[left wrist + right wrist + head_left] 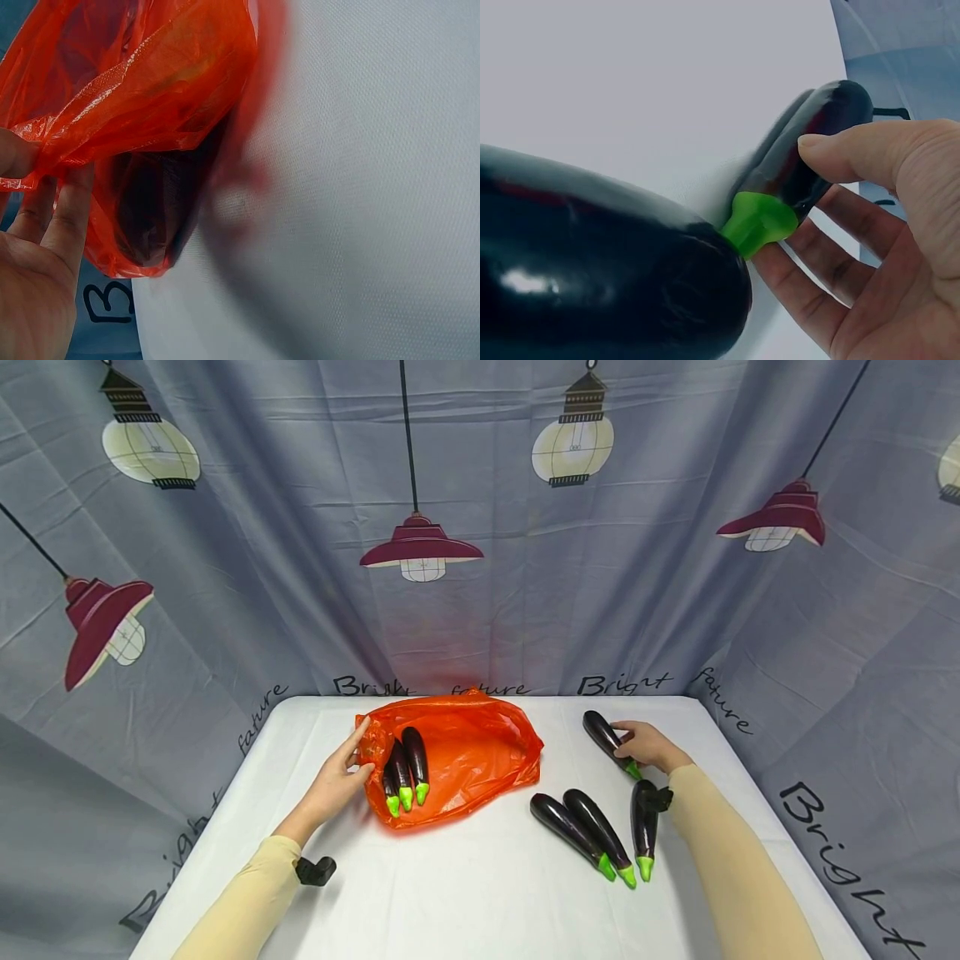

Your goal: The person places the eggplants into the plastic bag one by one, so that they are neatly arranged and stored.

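On the far right of a white table (427, 893), an eggplant (602, 733) is gripped by the R hand (647, 745), thumb on one side & fingers on the other, w/ its green end pointed toward the near right. Whether it is lifted clear of the cloth can't be told.

At centre-left, a red plastic bag (480, 752) is laid w/ its mouth spread; its left edge is pinched btwn thumb & fingers of the L hand (337, 785). Inside, by the bag's left side, three eggplants (401, 768) are lined up close together, green ends near.

Nearer, to the right of the bag, a loose pair (566, 827) is set side by side. Just right of these, a single eggplant (643, 835) is partly covered by the R wrist cam (660, 799).

Judged from the layout, bagging seems to be under way, approx. midway: three bagged, one grasped, three left. Next, a carry leftward into the bag's mouth is prob. called for, w/ the left edge kept held so the thin film isn't dragged or folded over.
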`<state>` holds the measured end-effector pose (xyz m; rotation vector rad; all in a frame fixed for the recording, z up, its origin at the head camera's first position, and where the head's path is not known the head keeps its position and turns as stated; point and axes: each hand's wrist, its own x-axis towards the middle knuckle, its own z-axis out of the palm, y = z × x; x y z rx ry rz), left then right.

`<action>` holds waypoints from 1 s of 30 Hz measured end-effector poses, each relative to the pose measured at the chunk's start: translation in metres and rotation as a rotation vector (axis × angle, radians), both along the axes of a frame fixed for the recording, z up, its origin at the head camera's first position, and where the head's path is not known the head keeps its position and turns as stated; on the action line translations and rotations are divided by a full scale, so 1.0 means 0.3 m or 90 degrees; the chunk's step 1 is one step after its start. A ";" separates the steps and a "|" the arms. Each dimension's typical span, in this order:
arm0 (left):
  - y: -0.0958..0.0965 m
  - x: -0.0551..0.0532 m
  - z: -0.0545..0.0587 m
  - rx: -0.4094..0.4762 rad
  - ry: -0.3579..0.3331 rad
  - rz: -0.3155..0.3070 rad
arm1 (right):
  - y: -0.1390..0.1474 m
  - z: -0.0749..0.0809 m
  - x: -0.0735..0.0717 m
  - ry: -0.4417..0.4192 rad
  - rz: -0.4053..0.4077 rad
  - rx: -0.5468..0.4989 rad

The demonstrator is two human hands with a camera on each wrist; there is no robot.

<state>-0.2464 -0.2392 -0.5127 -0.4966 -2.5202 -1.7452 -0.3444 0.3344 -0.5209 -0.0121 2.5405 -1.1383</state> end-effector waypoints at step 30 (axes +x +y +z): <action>0.008 -0.009 -0.001 0.014 -0.006 -0.006 | -0.096 0.086 0.008 0.038 -0.005 -0.158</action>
